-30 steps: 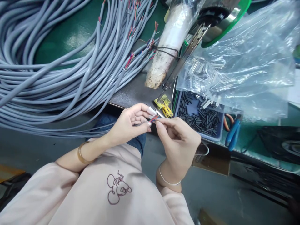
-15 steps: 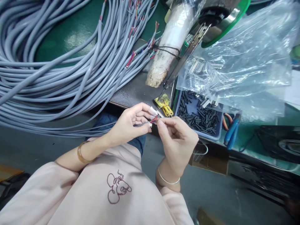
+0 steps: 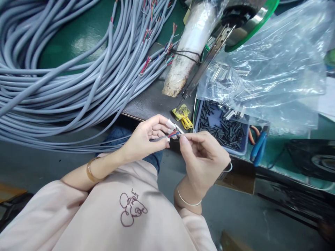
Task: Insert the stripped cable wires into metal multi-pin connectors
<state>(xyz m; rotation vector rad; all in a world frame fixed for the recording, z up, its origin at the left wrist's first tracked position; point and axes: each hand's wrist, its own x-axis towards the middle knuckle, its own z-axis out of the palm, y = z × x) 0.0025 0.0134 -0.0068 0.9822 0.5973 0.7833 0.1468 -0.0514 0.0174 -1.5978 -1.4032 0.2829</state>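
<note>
My left hand (image 3: 146,137) is closed in a pinch on the end of a grey cable (image 3: 158,139). Red and blue wires (image 3: 172,133) fan out of that end, beside a small silver metal connector (image 3: 179,129) at my left fingertips. White covers wrap the tips of my left thumb and forefinger. My right hand (image 3: 205,153) is closed just to the right, thumb and forefinger pinched by the wire ends. A small dark bit shows at that pinch; its kind is too small to tell. Beyond the fingers lie yellow tags (image 3: 185,118) on the bench edge.
Many grey cables (image 3: 78,87) are heaped at left. A soldering iron (image 3: 195,80) points down beside a wrapped white roll (image 3: 180,66) and a green-rimmed spool (image 3: 264,28). At right are a blue tray (image 3: 246,148) of short black tubes, a plastic bag (image 3: 282,80) and cutters (image 3: 259,146).
My right hand has shifted slightly right, away from the left fingertips, uncovering more of the coloured wires, including blue. My left hand has stayed where it was.
</note>
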